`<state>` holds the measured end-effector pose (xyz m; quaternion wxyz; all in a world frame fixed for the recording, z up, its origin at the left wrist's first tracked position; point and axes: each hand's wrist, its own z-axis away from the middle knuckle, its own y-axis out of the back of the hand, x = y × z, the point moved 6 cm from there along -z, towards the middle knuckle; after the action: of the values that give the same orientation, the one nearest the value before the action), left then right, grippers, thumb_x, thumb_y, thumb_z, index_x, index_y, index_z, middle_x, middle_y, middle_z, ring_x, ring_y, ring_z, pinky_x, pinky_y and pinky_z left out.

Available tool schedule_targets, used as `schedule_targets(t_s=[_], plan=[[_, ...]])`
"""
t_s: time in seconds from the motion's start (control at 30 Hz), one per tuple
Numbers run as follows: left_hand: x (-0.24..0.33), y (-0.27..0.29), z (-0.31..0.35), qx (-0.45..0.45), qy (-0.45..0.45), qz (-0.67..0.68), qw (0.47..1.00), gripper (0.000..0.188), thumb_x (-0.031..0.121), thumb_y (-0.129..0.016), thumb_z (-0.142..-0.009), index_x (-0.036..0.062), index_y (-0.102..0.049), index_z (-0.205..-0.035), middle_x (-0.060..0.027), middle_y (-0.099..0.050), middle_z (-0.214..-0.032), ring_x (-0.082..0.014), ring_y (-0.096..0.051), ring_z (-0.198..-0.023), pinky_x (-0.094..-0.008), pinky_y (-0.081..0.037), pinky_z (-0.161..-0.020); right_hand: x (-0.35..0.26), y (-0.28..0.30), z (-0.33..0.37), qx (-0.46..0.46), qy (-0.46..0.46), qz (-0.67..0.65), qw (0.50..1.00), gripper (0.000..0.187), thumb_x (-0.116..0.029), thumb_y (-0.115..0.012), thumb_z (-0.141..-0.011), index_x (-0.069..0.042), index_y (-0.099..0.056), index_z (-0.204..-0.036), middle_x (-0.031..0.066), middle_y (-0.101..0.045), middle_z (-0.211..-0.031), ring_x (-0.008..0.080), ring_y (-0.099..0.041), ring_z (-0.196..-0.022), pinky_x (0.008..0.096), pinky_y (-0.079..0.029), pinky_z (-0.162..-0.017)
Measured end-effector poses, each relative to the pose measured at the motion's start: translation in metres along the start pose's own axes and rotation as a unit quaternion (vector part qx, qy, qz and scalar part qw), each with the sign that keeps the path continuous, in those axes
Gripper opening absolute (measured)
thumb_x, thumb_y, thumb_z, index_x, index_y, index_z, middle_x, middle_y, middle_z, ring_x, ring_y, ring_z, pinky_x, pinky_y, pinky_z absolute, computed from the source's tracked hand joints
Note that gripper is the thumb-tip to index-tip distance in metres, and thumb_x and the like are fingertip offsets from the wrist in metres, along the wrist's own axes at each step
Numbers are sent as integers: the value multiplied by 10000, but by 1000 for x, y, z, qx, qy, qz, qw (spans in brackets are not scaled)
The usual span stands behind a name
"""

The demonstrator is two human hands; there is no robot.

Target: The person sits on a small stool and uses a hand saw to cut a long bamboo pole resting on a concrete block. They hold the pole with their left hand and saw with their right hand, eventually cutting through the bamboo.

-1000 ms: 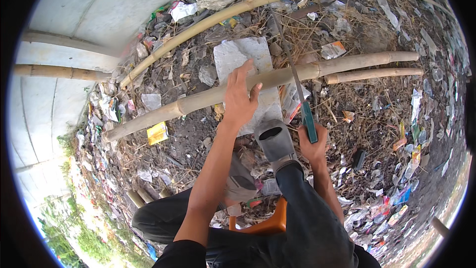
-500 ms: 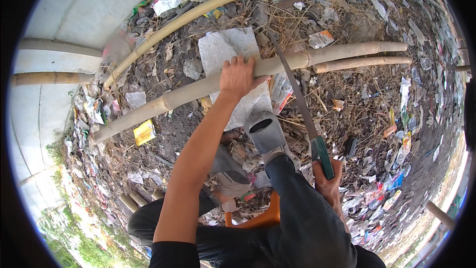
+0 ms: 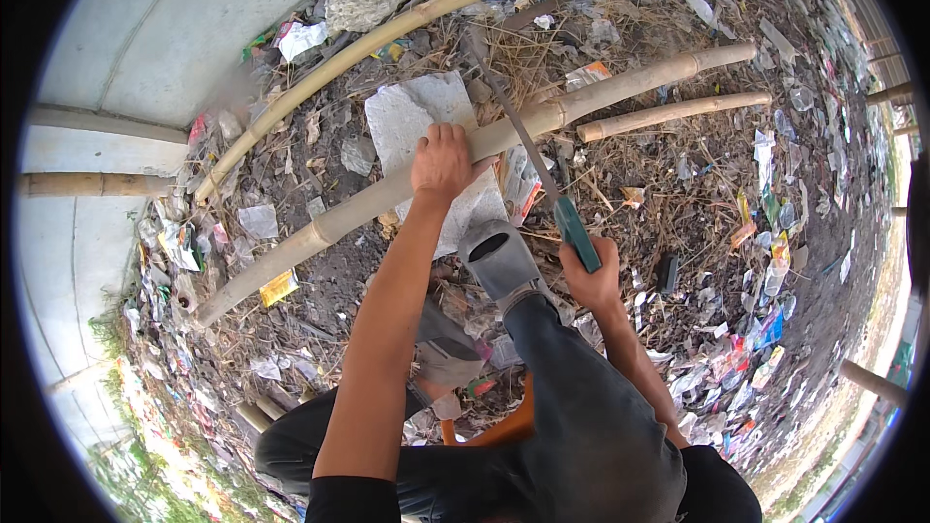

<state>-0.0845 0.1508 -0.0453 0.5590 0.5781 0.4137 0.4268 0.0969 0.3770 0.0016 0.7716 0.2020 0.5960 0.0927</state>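
My left hand [image 3: 443, 163] is wrapped over a thick bamboo pole [image 3: 334, 220], pressing it against a pale stone slab [image 3: 412, 116]. The pole lies slantwise, its left end nearer to me. In my right hand [image 3: 595, 276] is the green handle of a hand saw [image 3: 575, 230]. The saw's long dark blade crosses the pole just right of the slab, pointing away from me. Whether its teeth have cut into the bamboo cannot be made out. My grey shoe [image 3: 501, 257] stands at the slab's near edge.
A short, thin bamboo piece [image 3: 675, 116] lies to the right of the pole. Beyond, a long curved bamboo pole [image 3: 417, 16] arcs across the ground near a rock [image 3: 371, 0]. Scattered litter covers the soil. A pale wall [image 3: 145, 29] rises at left; an orange stool [image 3: 504, 423] is beneath me.
My right hand has pushed the saw forward, away from me. The thick pole has turned, its right end farther away and its left end nearer, widening the gap to the thin piece.
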Motion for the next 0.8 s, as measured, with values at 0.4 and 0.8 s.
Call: schedule_targets(t_s=[0.4,0.8], plan=[[6,-18,-18,-40,-82,37,995,676,648,-693,-866,43,-607,-1155,-160,-675,-1049,-324,-647,-1084,-460,-613,-819,-15,-2,-42,99,-26,-51,993,268,-148,-661,-870,39,-573,-698,24,-494,-558,89,-454,-564,360,-381,-507],[3,-18,-5,17,-74,3,997,657,668,-667,-873,61,-613,-1119,-147,-664,-1022,-318,-643,-1069,-451,-618,-801,-11,44,81,-15,-87,-29,996,229,-96,-643,-859,25,-609,-668,-1,-516,-535,59,-474,-539,320,-357,-475]])
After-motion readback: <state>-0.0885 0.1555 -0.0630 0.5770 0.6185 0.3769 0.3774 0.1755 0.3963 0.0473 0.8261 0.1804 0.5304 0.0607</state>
